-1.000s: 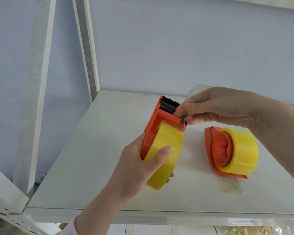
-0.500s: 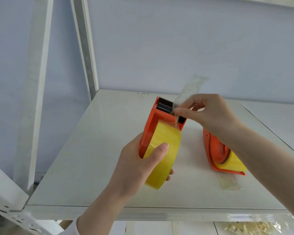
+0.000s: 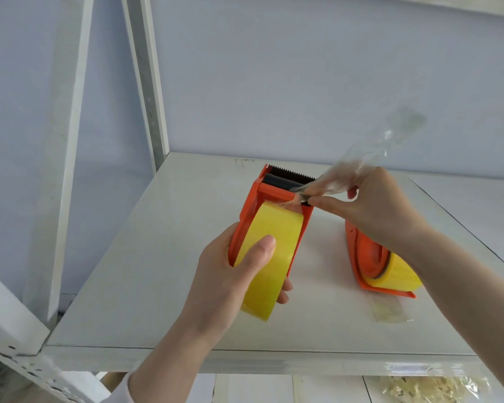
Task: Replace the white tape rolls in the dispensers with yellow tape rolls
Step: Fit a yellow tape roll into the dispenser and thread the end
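My left hand [image 3: 230, 274] grips an orange tape dispenser [image 3: 269, 196] that carries a yellow tape roll [image 3: 269, 257], held tilted above the white shelf [image 3: 157, 271]. Its toothed blade and black roller face away from me. My right hand [image 3: 370, 210] pinches the loose clear end of the tape [image 3: 370, 154] at the dispenser's slot, and the strip stretches up and to the right. A second orange dispenser [image 3: 361, 257] with a yellow roll [image 3: 402, 271] lies on its side on the shelf, partly hidden behind my right forearm.
A short clear strip of tape [image 3: 390, 311] lies on the shelf in front of the second dispenser. White metal uprights [image 3: 146, 82] stand at the back left. A bag of pale shreds [image 3: 431, 388] shows below the shelf's front edge at lower right.
My right hand has drawn the clear tape end farther out of the held dispenser, up and to the right. The left hand keeps the dispenser in nearly the same place.
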### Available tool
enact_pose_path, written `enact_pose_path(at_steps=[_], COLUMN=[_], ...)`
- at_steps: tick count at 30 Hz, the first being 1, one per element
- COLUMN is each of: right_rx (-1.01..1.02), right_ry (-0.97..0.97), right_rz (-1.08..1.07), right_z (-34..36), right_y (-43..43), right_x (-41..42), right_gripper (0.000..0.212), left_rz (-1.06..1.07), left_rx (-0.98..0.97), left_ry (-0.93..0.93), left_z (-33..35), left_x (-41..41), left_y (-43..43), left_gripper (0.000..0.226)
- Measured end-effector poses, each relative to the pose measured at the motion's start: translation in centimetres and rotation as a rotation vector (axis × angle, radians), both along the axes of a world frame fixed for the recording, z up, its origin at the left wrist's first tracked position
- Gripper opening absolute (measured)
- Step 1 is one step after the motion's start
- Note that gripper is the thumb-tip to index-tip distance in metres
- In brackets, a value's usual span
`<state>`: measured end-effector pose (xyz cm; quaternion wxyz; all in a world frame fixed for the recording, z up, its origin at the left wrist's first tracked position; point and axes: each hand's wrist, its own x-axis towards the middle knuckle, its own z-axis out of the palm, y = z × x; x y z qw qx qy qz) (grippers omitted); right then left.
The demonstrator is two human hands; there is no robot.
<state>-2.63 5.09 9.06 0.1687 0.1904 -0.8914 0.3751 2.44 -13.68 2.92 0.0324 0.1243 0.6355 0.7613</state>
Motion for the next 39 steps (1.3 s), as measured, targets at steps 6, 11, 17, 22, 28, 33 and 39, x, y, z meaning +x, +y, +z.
enact_pose_path(at_steps=[6,11,17,22,28,33,39], right_rx=[-0.111,-0.302,-0.257,-0.331,-0.550,-0.410,-0.134], right_ry=[-0.001,-0.071,-0.199,-0.252,-0.340,-0.187,-0.040], right_rz=[-0.174,-0.394,-0.319,-0.257,-0.258,-0.335,-0.344], right_z=[0.2,-1.1,-1.5,-1.5,-1.6,-2.4,-2.2], right_y=[0.0,0.0,-1.8,-2.0,-2.5,-3.3,-3.1], right_x=[0.5,2.2,1.6,1.0,1.2,0.9,0.5], right_gripper=[0.020,0.023,0.019,0.006,0.005,0.011,0.007], left_rz=[-0.021,0.021,0.036,0.044,0.096,0.097,0.069], left_rx=[-0.014,-0.017,-0.019,-0.019,-0.006,0.049,0.055], left_ry=[0.008,-0.024,-0.025,-0.030,-0.015,-0.030,-0.033], left_z=[0.6,0.3,0.2,0.0,-0.2,-0.3,-0.4], left_x=[0.1,0.2,0.4,0.4,0.4,0.6,0.5], left_y=[0.3,0.5,1.3,1.7,1.8,2.2,2.1], left_gripper=[0.040,0.036,0.033,0.031,0.035,0.035,0.035])
